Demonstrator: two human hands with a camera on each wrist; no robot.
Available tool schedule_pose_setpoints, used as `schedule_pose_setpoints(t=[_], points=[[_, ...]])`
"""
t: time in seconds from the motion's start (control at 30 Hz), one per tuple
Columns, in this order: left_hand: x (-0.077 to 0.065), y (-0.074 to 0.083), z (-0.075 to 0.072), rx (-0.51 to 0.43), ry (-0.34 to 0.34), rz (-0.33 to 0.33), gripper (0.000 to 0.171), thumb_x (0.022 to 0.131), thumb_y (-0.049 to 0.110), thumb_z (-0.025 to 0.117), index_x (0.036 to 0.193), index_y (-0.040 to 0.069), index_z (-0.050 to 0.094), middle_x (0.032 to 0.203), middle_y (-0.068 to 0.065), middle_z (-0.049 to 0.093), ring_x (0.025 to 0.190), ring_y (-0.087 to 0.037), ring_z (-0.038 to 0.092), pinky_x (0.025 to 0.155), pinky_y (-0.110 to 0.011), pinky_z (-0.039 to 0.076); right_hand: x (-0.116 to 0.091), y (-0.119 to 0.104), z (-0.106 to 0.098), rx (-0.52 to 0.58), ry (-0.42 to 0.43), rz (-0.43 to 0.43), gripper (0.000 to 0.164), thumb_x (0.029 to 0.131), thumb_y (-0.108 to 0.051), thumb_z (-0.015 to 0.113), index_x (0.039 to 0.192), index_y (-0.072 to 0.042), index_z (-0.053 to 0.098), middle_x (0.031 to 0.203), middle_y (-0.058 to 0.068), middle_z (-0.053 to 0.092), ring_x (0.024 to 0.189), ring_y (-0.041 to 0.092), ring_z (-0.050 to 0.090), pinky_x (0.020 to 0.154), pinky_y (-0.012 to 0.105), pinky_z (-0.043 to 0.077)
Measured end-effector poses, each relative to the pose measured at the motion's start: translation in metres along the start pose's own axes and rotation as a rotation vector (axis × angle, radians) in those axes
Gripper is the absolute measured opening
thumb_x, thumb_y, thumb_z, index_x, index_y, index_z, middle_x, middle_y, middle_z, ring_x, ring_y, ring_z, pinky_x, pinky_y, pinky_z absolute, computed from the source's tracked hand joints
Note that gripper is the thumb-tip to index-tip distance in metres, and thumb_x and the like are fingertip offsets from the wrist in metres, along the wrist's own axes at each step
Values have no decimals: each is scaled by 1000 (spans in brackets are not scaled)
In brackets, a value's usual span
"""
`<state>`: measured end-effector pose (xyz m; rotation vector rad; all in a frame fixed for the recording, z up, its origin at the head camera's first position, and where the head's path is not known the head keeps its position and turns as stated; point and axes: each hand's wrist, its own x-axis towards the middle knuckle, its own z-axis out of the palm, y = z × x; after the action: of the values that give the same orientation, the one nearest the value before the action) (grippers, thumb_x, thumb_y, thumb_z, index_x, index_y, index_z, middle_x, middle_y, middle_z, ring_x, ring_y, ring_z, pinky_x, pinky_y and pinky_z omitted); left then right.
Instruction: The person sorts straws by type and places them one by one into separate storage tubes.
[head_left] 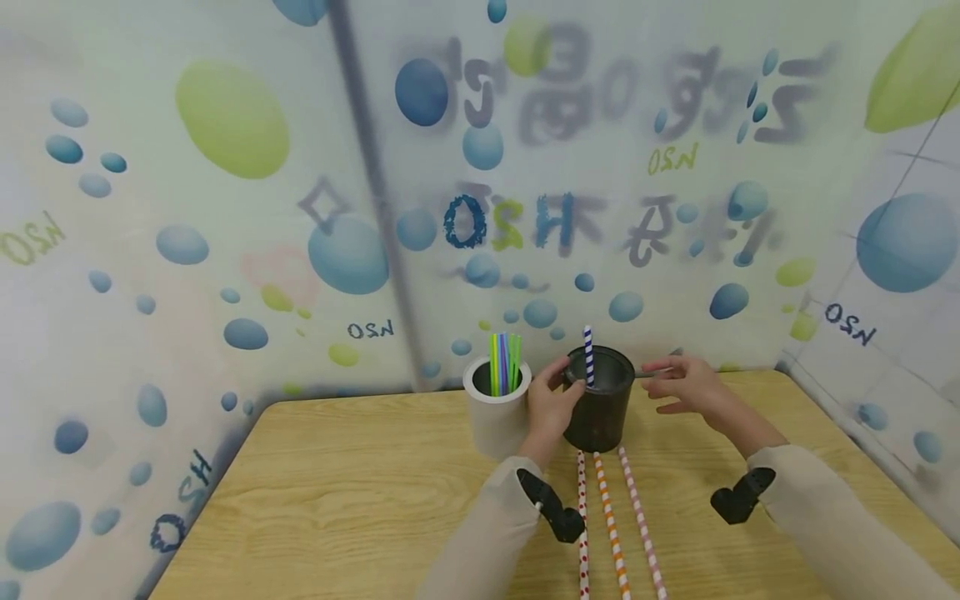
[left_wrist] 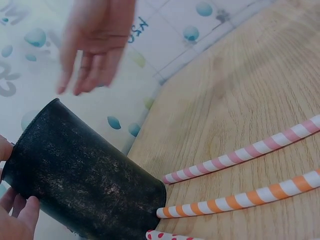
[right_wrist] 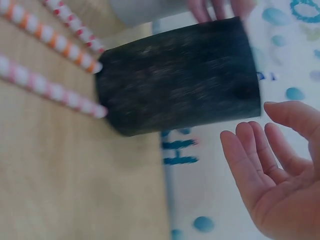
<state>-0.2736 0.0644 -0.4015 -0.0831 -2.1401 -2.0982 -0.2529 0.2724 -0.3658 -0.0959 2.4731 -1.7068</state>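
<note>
A black cup [head_left: 597,421] stands upright on the table with one blue-and-white striped straw [head_left: 588,357] rising from it. My left hand [head_left: 551,410] holds the cup's left side near the rim, fingers behind and thumb in front. To the right of the rim, my right hand [head_left: 692,387] hovers apart from the cup, its fingers loosely extended and holding nothing. Three paper straws lie with their far ends at the cup's base: one red-dotted [head_left: 582,517], one orange-striped [left_wrist: 240,198] and one pink-striped [right_wrist: 50,89].
Just left of my left hand stands a white cup [head_left: 491,429] holding several thin green, yellow, blue and purple straws [head_left: 504,364]. The wooden table [head_left: 337,483] ends close behind both cups, against a curtain [head_left: 300,317] printed with bubbles.
</note>
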Motion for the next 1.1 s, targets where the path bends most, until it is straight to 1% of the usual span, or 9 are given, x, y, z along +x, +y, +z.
schedule_pose_setpoints(t=[0.07,0.17,0.3,0.43,0.5,0.57,0.73,0.83,1.1], points=[[0,0,0,-1,1,-10,38,81,5,67,118,7,61,121,-7,57,109,-26,52,86,-32,48,-4,12,1,17,-21,12,50,88,-13,60,126,13,41,112,25,57,94,30,59,76,45,52],[1,-1,1,-2,4,-7,38,81,5,67,118,7,61,121,-7,57,109,-26,52,87,-34,48,-8,31,4,55,-49,32,49,90,-13,57,127,13,39,115,28,55,97,34,58,76,45,52],[1,0,1,-14,3,-13,39,80,5,68,118,7,61,121,-7,57,110,-26,52,90,-36,46,-14,52,10,104,-54,66,51,90,-14,56,128,15,37,116,29,54,99,36,57,77,46,51],[-1,1,3,-32,-7,-35,39,81,6,68,119,9,60,122,-6,56,111,-26,51,89,-34,46,-20,69,20,144,-49,120,52,89,-14,58,128,14,38,111,24,55,95,31,59,78,45,51],[-2,1,3,-35,-12,-41,39,81,7,68,119,9,60,122,-6,56,111,-25,51,89,-33,47,-22,76,25,154,-51,138,51,88,-13,58,127,14,38,108,20,57,91,27,60,76,43,52],[-2,2,3,-33,-11,-41,39,81,7,67,120,9,60,122,-6,56,111,-25,51,89,-33,47,-23,81,30,172,-49,152,50,88,-11,58,126,14,38,102,15,59,87,24,61,72,40,54],[-2,3,3,-22,-11,-28,39,82,7,67,120,9,60,123,-7,55,112,-26,51,89,-33,47,-24,87,41,199,-68,146,49,88,-9,57,125,15,37,89,8,60,79,18,59,65,36,55],[-2,3,3,-23,-15,-28,38,82,7,67,120,9,60,123,-7,55,112,-26,51,88,-33,47,-24,90,47,183,-55,156,48,88,-11,59,124,14,39,90,6,61,78,16,58,64,35,54],[0,1,1,-24,-5,-21,38,82,6,67,119,8,60,122,-7,56,111,-26,51,87,-32,48,-21,96,58,103,-5,161,45,85,-12,62,120,11,47,93,9,63,78,14,58,60,33,53]])
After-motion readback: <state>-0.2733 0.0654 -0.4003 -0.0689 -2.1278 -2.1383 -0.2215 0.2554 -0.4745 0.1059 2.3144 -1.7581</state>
